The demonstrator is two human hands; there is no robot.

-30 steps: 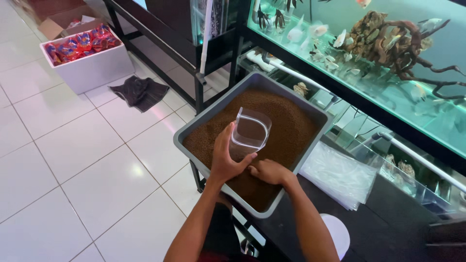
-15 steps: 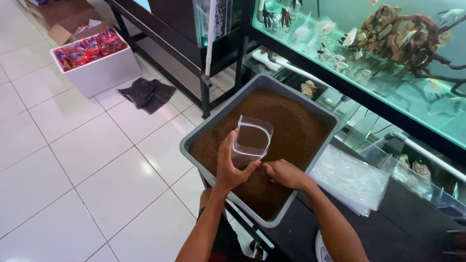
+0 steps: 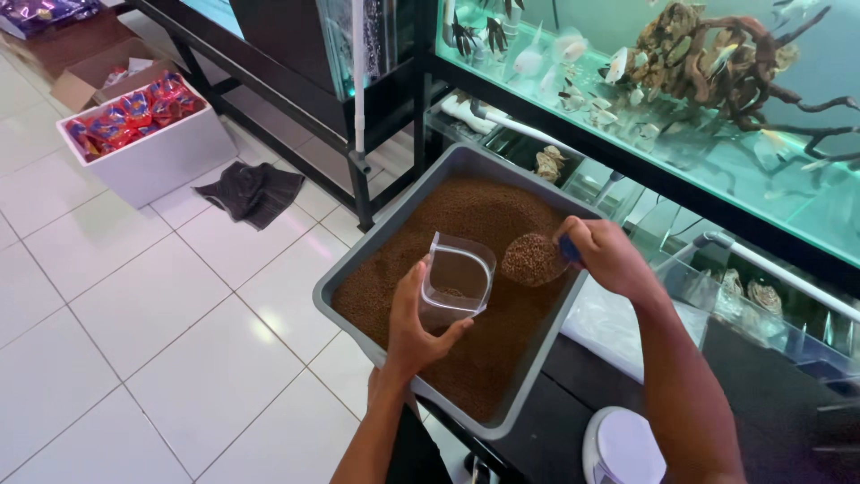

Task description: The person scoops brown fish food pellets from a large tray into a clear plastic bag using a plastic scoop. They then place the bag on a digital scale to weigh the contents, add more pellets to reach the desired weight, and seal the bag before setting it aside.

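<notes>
Left hand (image 3: pixel 414 333) grips small clear bag (image 3: pixel 455 285), mouth open, over grey tub (image 3: pixel 394 220) of brown pellets (image 3: pixel 475 354); right hand (image 3: pixel 602 255) closed round a scoop (image 3: pixel 532 259), heaped w/ pellets, just beside bag mouth; bag looks nearly empty, so filling has barely begun; scoop handle hidden in the fist; white scale (image 3: pixel 623 448) cut off at bottom edge.
</notes>
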